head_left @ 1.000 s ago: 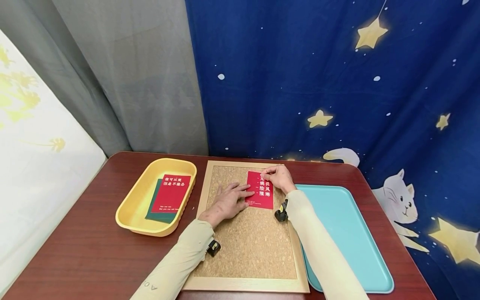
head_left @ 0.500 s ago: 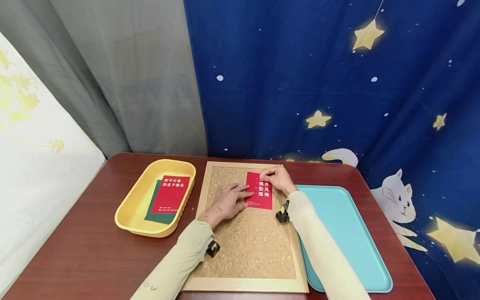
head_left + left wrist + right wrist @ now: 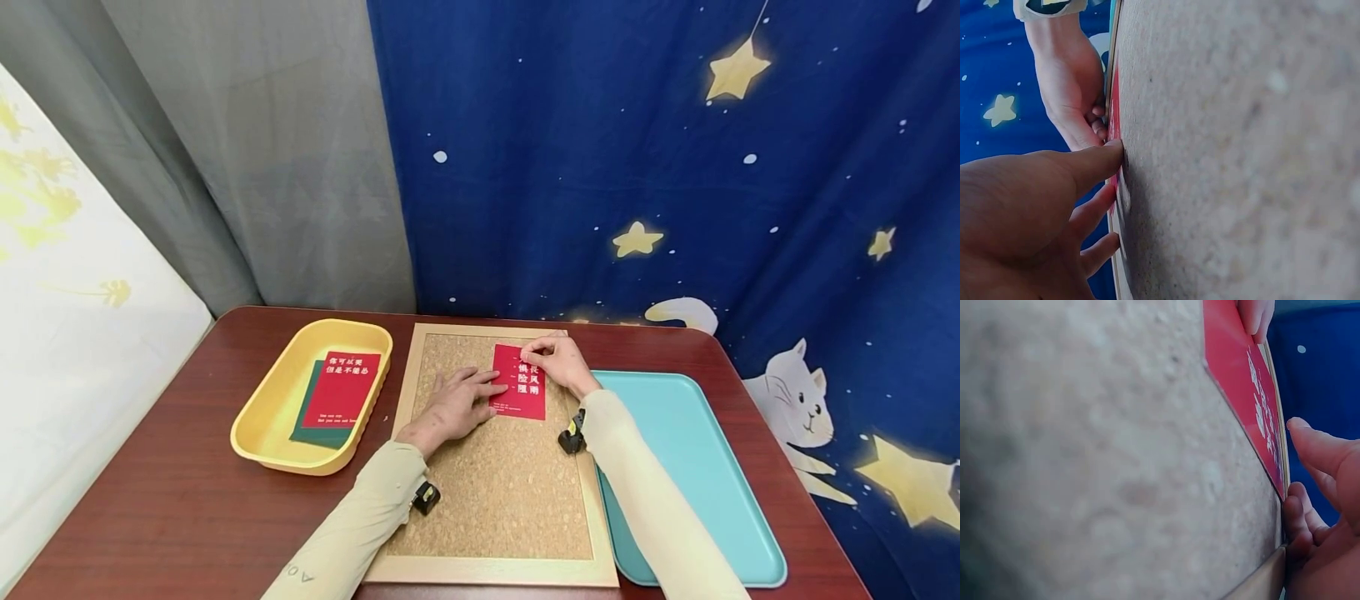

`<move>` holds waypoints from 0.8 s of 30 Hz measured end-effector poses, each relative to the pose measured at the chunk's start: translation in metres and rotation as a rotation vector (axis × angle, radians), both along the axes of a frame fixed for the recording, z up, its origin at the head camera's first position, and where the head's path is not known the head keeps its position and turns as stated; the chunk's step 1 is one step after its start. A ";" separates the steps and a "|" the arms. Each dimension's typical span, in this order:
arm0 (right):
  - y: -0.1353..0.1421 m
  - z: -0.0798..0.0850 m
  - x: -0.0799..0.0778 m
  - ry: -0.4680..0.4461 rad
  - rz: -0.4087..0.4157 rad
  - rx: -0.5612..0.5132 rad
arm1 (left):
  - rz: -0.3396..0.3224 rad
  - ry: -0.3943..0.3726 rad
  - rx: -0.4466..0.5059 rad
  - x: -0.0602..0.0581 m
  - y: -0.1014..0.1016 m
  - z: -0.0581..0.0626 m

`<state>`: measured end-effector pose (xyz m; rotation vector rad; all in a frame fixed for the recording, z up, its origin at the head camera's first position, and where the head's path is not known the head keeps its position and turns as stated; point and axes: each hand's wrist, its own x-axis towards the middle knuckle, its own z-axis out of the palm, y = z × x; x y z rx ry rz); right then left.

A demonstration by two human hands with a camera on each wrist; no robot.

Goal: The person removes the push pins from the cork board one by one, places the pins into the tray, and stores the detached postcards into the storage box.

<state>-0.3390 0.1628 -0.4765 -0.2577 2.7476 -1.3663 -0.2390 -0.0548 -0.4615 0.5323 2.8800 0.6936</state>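
A red card [image 3: 517, 404] with white writing lies on the upper part of a wood-framed corkboard [image 3: 517, 492]. My left hand [image 3: 457, 408] spreads its fingers over the card's left edge, and in the left wrist view its thumb [image 3: 1100, 161] reaches the card's edge. At the card's upper right is my right hand [image 3: 558, 360], thumb and forefinger tips drawn together over the writing. Its other fingers curl near the card's corner in the right wrist view. I cannot tell whether something small sits between those tips.
Left of the board stands a yellow basket [image 3: 262, 417] with another red card [image 3: 341, 392] and a green card [image 3: 318, 433] in it. A flat light-blue tray [image 3: 697, 467] lies to the right, against the board's frame. Curtains hang behind the brown table [image 3: 172, 500].
My right wrist has shifted slightly right and down, while its fingertips keep to the same part of the card. My left hand and the card stay put.
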 end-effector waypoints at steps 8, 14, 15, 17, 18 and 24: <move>0.002 0.003 0.004 0.001 0.005 -0.024 | 0.008 -0.005 -0.011 -0.002 -0.001 0.000; 0.004 0.007 0.012 0.006 0.019 -0.028 | 0.008 0.000 -0.003 -0.001 0.000 -0.001; 0.005 0.007 0.013 0.006 0.020 -0.031 | 0.007 -0.001 -0.001 -0.001 0.000 -0.001; 0.006 0.008 0.015 0.005 0.028 -0.035 | 0.005 0.000 0.004 0.000 0.000 -0.001; 0.006 0.008 0.017 0.000 0.029 -0.037 | 0.005 -0.001 0.003 0.000 0.000 -0.001; 0.013 0.008 0.023 0.025 0.023 -0.041 | 0.004 0.005 0.015 0.002 0.001 -0.001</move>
